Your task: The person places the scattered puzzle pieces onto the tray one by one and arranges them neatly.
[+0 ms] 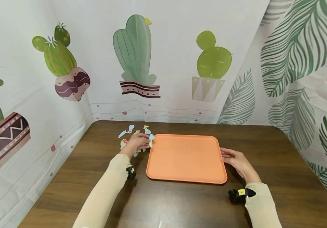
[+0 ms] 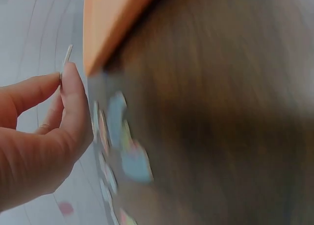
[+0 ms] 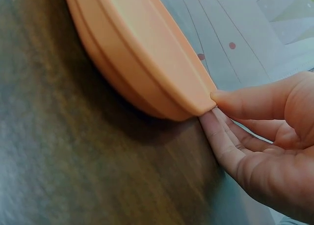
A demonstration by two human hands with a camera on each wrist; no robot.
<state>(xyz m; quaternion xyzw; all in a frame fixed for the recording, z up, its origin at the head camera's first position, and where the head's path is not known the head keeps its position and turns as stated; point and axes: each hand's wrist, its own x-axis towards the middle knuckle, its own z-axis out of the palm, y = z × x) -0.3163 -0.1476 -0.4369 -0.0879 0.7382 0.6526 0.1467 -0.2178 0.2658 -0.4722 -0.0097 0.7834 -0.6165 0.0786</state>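
Note:
My left hand (image 1: 136, 142) pinches a thin, light-blue puzzle piece (image 1: 151, 139) between thumb and fingers, at the far left corner of an orange tray (image 1: 186, 158). In the left wrist view this held piece (image 2: 68, 52) shows edge-on above the fingertips. Several loose puzzle pieces (image 2: 137, 163) lie on the table beside and beneath that hand, which partly hides them in the head view. Over at the tray's right side, my right hand (image 1: 240, 163) holds the rim, thumb on top and fingers below, as the right wrist view shows. The tray's inside is bare.
A brown wooden table (image 1: 180, 202) carries everything. Behind it hangs a white cloth (image 1: 174, 63) printed with cacti and leaves, meeting the table's far edge. Each wrist wears a small black camera, the right camera (image 1: 237, 194) bearing a yellow label.

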